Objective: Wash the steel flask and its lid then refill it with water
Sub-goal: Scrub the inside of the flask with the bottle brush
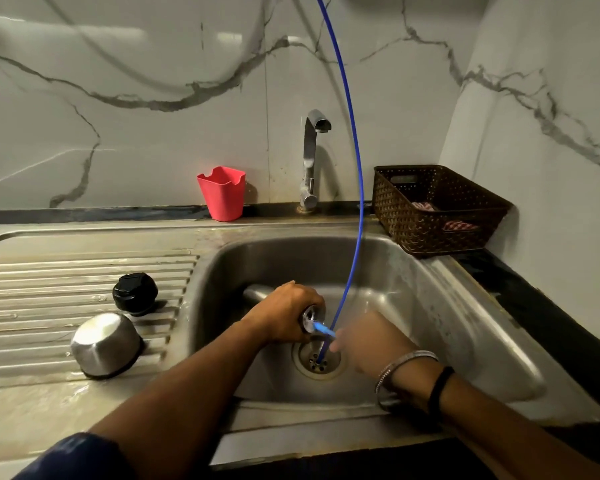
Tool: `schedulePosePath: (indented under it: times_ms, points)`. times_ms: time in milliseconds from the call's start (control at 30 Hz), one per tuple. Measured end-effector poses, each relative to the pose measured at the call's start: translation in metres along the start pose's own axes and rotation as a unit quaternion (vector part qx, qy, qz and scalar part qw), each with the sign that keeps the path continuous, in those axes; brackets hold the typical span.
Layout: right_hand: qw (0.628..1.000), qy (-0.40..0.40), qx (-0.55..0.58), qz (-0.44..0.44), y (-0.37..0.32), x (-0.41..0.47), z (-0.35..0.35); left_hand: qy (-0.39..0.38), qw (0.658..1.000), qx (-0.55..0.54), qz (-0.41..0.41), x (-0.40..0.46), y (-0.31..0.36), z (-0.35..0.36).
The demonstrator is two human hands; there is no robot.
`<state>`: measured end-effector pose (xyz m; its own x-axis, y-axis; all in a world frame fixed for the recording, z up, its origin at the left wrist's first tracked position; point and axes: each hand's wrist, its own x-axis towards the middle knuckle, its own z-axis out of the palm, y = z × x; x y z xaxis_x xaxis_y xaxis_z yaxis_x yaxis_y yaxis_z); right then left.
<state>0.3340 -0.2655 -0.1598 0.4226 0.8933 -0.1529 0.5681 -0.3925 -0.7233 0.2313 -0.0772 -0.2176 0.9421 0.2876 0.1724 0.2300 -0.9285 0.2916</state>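
My left hand (pixel 284 315) grips the neck of the steel flask (pixel 257 293), which lies tilted in the sink (pixel 465 306) with its open mouth toward me. A thin blue tube (pixel 355 174) hangs from above and its lower end sits at the flask's mouth, over the drain (pixel 317 362). My right hand (pixel 368 341) is blurred beside the tube's end; whether it holds the tube is unclear. The black lid (pixel 135 293) and the steel cup cap (pixel 105 344), turned upside down, rest on the ribbed drainboard (pixel 49 282) to the left.
A steel tap (pixel 310 161) stands behind the sink, no water running from it. A red plastic cup (pixel 222 194) sits on the back ledge. A brown woven basket (pixel 437 209) with a checked cloth stands at the back right corner.
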Motion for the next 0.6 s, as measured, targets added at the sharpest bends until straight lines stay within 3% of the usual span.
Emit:
schedulePosePath:
  times_ms: [100, 200, 367, 467, 600]
  points:
    - [0.996, 0.006, -0.082, -0.026, -0.006, -0.008, -0.010, 0.024, 0.999, -0.018, 0.010, -0.003, -0.007, -0.001]
    - [0.958, 0.065, -0.255, -0.117, -0.010, -0.024, -0.029, 0.059, 0.998, -0.032, -0.004, -0.004, -0.010, -0.002]
    - [0.815, 0.143, -0.488, -0.276, -0.016, -0.028, -0.024, 0.035, 0.999, -0.016, -0.015, -0.004, -0.006, -0.004]
    - [0.763, 0.143, -0.543, -0.319, -0.014, -0.018, -0.032, 0.052, 0.998, -0.021, -0.022, -0.007, -0.011, -0.005]
    - [0.660, 0.157, -0.622, -0.390, -0.035, -0.033, -0.061, 0.085, 0.995, -0.023, -0.039, -0.007, -0.011, -0.004]
